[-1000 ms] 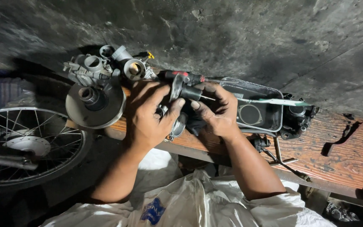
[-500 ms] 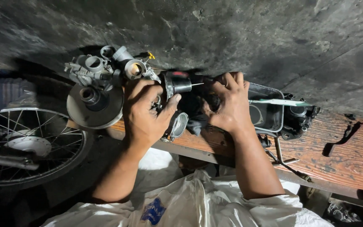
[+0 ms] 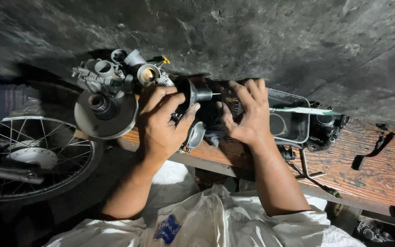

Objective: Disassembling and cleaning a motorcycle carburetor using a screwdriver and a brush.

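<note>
the hands meet over the near edge of the wooden surface (image 3: pixel 371 169). the left hand (image 3: pixel 161 126) is closed around a dark round part with a thin pin (image 3: pixel 197 93), thumb and fingers wrapped over its rim, so the part sits above the palm with the pin pointing toward the right hand (image 3: pixel 248 116). the right hand lies spread, palm down, fingers fanned over the dark clutter just beside the part; it looks pressed rather than gripping, and whether anything is pinched beneath it cannot be told.

the likely trouble: the pin is slim and exposed, and a twist or knock against the right fingers could bend it. the part is held close to the surface edge, so a slipped grip may drop it toward the bag (image 3: pixel 206 219) below the wrists. the carburettor (image 3: pixel 110 75) and grey disc (image 3: pixel 106 112), crowded just left of the left hand, could be nudged off by the elbow.

both forearms rise from below, wrists bent slightly inward.
</note>
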